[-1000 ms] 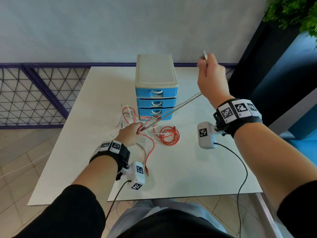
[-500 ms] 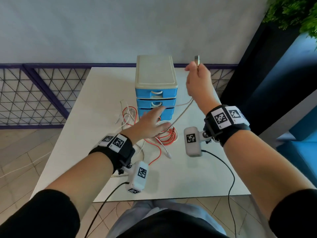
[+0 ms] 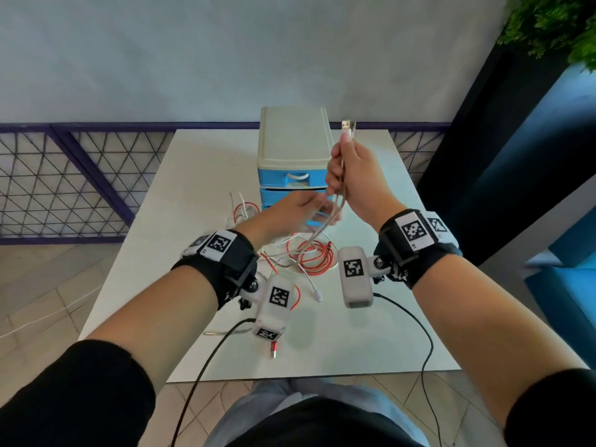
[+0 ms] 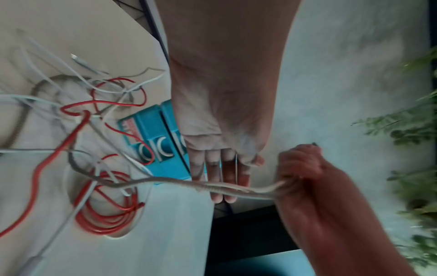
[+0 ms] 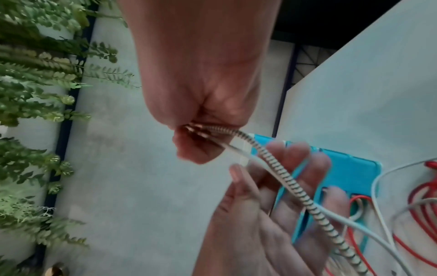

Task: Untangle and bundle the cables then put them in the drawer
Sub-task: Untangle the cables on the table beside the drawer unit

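- We've got a plain pale grey wall behind everything, evenly lit, no harsh shadows.
- A purple metal railing with triangle mesh runs along its foot, left and right of the white table.
- The floor's beige tile, laid diagonally.
- A dark panel stands off the table's far right corner, with green leafy plants above it.
- There's some blue furniture on the right.

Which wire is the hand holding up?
The striped braided cable, gripped in the right hand. The red cable and white cable lie on the table.
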Demonstrator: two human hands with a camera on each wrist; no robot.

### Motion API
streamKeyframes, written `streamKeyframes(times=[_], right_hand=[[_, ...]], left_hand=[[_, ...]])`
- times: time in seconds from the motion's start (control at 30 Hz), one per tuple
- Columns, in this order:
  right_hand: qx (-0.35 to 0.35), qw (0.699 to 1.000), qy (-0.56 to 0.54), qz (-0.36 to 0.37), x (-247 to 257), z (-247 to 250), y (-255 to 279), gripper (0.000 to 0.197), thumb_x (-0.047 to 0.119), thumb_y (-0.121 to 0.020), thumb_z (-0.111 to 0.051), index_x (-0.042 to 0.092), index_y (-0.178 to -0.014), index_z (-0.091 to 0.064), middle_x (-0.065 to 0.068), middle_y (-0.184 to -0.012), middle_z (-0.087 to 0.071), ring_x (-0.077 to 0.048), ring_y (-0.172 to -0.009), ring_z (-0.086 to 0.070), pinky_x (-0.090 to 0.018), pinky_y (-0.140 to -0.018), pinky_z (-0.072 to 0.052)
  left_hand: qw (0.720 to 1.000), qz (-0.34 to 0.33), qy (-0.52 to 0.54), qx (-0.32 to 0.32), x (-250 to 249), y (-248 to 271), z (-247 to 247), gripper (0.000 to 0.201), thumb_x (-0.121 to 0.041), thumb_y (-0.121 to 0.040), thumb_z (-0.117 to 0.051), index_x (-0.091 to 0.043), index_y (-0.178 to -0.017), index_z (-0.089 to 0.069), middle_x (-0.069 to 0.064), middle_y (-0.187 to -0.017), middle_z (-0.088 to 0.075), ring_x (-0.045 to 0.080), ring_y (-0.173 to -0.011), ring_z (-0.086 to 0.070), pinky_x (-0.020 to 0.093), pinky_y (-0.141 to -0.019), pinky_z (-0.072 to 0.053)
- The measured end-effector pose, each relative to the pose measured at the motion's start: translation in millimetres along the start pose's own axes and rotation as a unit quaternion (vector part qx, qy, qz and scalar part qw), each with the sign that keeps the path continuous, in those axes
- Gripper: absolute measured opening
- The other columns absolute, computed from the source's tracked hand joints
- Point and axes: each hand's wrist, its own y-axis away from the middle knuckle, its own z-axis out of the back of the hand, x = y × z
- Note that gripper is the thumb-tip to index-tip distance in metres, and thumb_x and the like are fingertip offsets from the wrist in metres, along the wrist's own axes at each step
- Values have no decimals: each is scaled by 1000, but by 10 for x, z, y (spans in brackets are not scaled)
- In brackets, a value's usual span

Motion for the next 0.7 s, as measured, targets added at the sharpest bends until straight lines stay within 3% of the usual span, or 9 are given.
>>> streamKeyframes(times=[0.03, 0.1, 0.17, 0.23, 0.3, 0.4, 0.47, 0.57, 0.7], right_hand=[[1, 1000, 5, -13, -30, 23, 23, 37, 38, -104, -32, 13, -79, -43, 2, -52, -33, -12, -38, -32, -21, -37, -28], [8, 999, 27, -43, -94, 61, 82, 38, 42, -103, -32, 15, -78, -43, 4, -51, -30, -9, -38, -25, -19, -36, -20], [16, 996, 57, -67, -161, 79, 139, 38, 44, -102, -33, 18, -77, -44, 6, -50, -29, -8, -39, -23, -18, -37, -16], [19, 993, 78, -83, -209, 91, 178, 38, 45, -101, -34, 19, -77, -45, 6, -52, -28, -8, -40, -21, -19, -39, -15], [21, 992, 85, -93, -225, 106, 201, 37, 45, -101, -34, 18, -78, -45, 4, -54, -28, -8, -41, -21, -19, -39, -16], [21, 990, 95, -99, -234, 142, 232, 37, 43, -102, -35, 17, -79, -45, 3, -55, -27, -8, -41, -21, -20, -40, -17], [17, 989, 97, -106, -256, 184, 242, 36, 42, -102, -36, 17, -78, -46, 4, -55, -27, -8, -42, -21, -21, -41, -15], [16, 985, 98, -141, -298, 254, 237, 33, 40, -101, -40, 19, -75, -42, 4, -58, -25, -9, -44, -19, -21, -41, -14], [22, 977, 83, -193, -351, 299, 231, 30, 30, -98, -48, 22, -71, -36, 5, -57, -24, -8, -42, -18, -18, -38, -12]], left_hand=[[999, 29, 11, -9, 68, -7, 6, 37, -34, -102, -30, -14, -105, -61, 4, -108, -65, 16, -98, -66, 29, -85, -53], [997, 70, -14, -19, 216, -48, 3, 34, -30, -102, -34, -10, -106, -62, 3, -95, -64, 12, -78, -64, 27, -69, -55], [988, 82, -129, -2, 414, -107, 19, 26, -21, -98, -48, -2, -105, -65, 7, -80, -64, 10, -60, -62, 22, -54, -52], [962, 89, -258, 29, 626, -155, 35, 17, -15, -91, -58, -1, -97, -66, 14, -77, -67, 16, -55, -63, 21, -46, -51], [917, 96, -384, 55, 786, -172, 34, 13, -15, -88, -60, -7, -95, -67, 10, -86, -67, 22, -70, -66, 23, -53, -49], [832, 108, -539, 72, 961, -198, 20, 25, -28, -84, -65, -19, -107, -66, 0, -107, -63, 26, -104, -60, 32, -80, -47], [812, 112, -569, 65, 1071, -209, 8, 26, -33, -84, -63, -21, -107, -66, 1, -114, -64, 26, -107, -59, 35, -84, -48], [829, 93, -550, 35, 1102, -158, 71, 17, -28, -85, -61, -16, -95, -67, 4, -101, -65, 25, -97, -60, 34, -76, -46], [915, 54, -397, -44, 890, -103, 263, 19, -17, -87, -60, -4, -75, -67, 5, -71, -69, 11, -64, -57, 26, -67, -39]])
